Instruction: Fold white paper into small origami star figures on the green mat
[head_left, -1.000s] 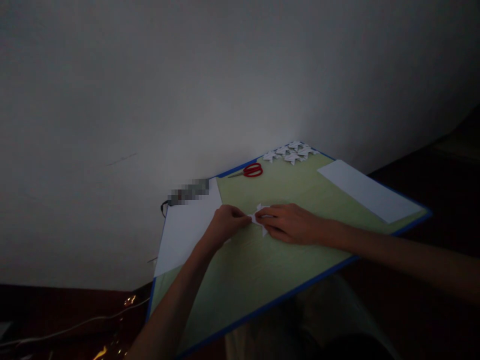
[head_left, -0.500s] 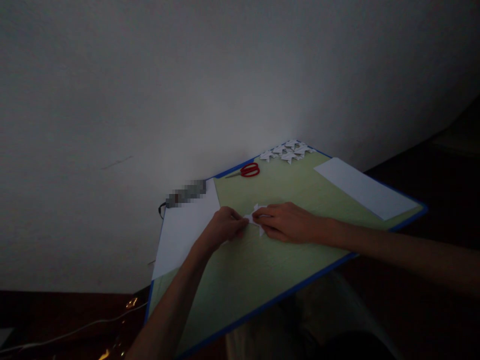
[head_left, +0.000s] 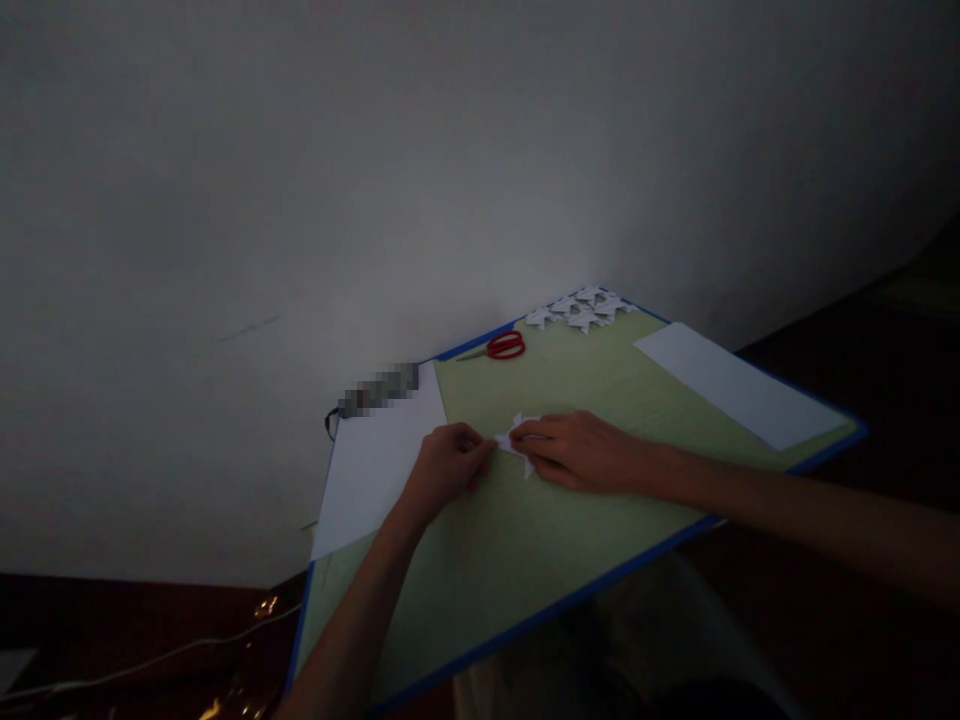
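A small folded white paper figure with pointed corners lies on the pale green tabletop. My left hand pinches its left tip between thumb and forefinger. From the right, my right hand presses down on the figure with its fingers, covering much of it. Pointed paper corners stick out above and below the right fingertips. Farther back, several similar folded white paper figures are grouped at the table's far corner.
Red-handled scissors lie near the back edge. A white sheet covers the left side, with a blurred-out object on its far end. Another white paper lies at right. The wall stands behind the blue-edged table.
The whole view has shifted slightly, moving the table a little right and down. Both hands stay at the paper figure, with only slight finger movement on the left.
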